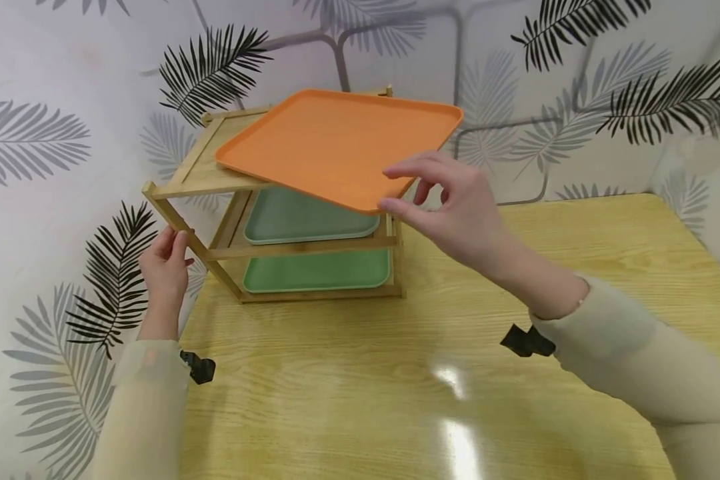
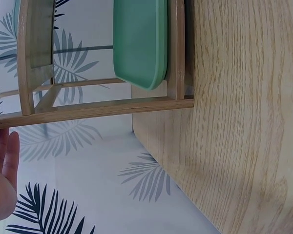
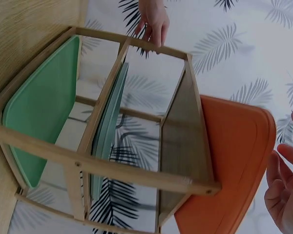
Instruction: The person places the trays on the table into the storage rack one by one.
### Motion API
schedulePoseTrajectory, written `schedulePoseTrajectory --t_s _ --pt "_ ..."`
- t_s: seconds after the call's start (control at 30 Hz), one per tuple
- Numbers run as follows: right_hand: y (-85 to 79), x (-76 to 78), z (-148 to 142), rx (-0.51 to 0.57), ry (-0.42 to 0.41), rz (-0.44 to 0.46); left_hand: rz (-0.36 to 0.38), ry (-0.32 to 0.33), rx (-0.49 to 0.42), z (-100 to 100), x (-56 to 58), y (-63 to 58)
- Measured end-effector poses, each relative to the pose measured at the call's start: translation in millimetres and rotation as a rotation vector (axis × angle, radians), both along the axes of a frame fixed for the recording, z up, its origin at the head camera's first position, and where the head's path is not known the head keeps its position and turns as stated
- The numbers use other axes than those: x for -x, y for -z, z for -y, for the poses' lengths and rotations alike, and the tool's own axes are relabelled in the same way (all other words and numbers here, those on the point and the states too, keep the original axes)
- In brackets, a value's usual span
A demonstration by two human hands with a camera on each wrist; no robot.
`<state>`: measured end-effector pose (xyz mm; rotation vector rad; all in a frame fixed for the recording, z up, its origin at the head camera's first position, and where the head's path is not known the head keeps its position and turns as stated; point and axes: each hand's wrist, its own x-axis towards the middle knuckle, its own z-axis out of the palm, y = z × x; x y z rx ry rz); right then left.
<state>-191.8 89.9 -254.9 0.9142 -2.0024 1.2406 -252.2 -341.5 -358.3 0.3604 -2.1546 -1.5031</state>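
Observation:
An orange tray [image 1: 342, 147] slants over the top board of a wooden rack [image 1: 303, 249], its underside showing in the right wrist view. Beside the tray's near corner is my right hand [image 1: 462, 207], thumb and index finger spread wide apart and the other fingers bent. Whether a fingertip still touches the tray I cannot tell. With thumb and fingers, my left hand [image 1: 165, 267] grips the rack's left front upright [image 3: 172, 50]. Grey-green trays [image 3: 107, 126] lie on the middle level, and a green tray [image 1: 318, 270] rests on the bottom level.
The rack stands on a yellow wood-grain table [image 1: 360, 373] near its left edge. Behind it and along the left is a wall [image 1: 606, 40] with a leaf pattern. Black cameras sit at both wrists.

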Motion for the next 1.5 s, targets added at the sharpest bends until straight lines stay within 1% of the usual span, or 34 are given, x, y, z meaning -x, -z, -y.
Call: schedulePoseTrajectory --t_s 0.07,0.17,0.3,0.43,0.57,0.67,0.73,0.83,0.93,1.03,1.1,1.23,1.4,1.5 --pt "1.5 -4.9 6 -0.002 -0.018 0.019 0.004 -0.004 -0.004 1 -0.2 0.5" --pt "4.9 -7.3 14 -0.011 -0.036 0.049 -0.002 -0.008 -0.014 3 -0.4 1.5" --pt "7.5 -7.4 22 -0.036 -0.040 0.079 -0.011 -0.007 -0.018 3 -0.8 2.0" --pt "8.4 -4.8 24 -0.071 -0.030 0.082 -0.012 -0.005 -0.014 2 -0.8 1.2" --pt "9.5 6.3 21 -0.093 -0.063 0.097 -0.010 -0.006 -0.013 1 -0.3 0.2" --pt "9.6 18.7 16 -0.108 -0.090 0.119 0.000 0.000 -0.011 2 0.1 -0.1" --pt "9.0 27.3 12 -0.121 -0.088 0.122 0.003 0.003 -0.014 2 0.4 0.4" --pt "7.2 40.0 8 -0.144 -0.070 0.099 0.002 0.004 -0.002 2 0.1 1.4" --pt "4.8 52.6 4 -0.186 -0.058 0.057 -0.006 0.000 -0.015 2 -0.2 2.3" --pt "2.9 64.4 3 -0.215 -0.063 0.056 -0.003 -0.004 -0.010 2 -0.4 3.0" --pt "2.5 71.6 3 -0.229 -0.059 0.080 0.001 -0.003 -0.013 2 -0.5 3.3" --pt "3.4 82.2 5 -0.253 -0.034 0.161 0.002 -0.004 0.013 2 -0.4 3.7" --pt "1.0 85.3 11 -0.242 0.017 0.264 -0.012 0.008 -0.018 2 1.0 2.1" --pt "-1.4 86.2 16 -0.225 0.057 0.292 -0.013 0.012 -0.026 2 1.4 1.0"
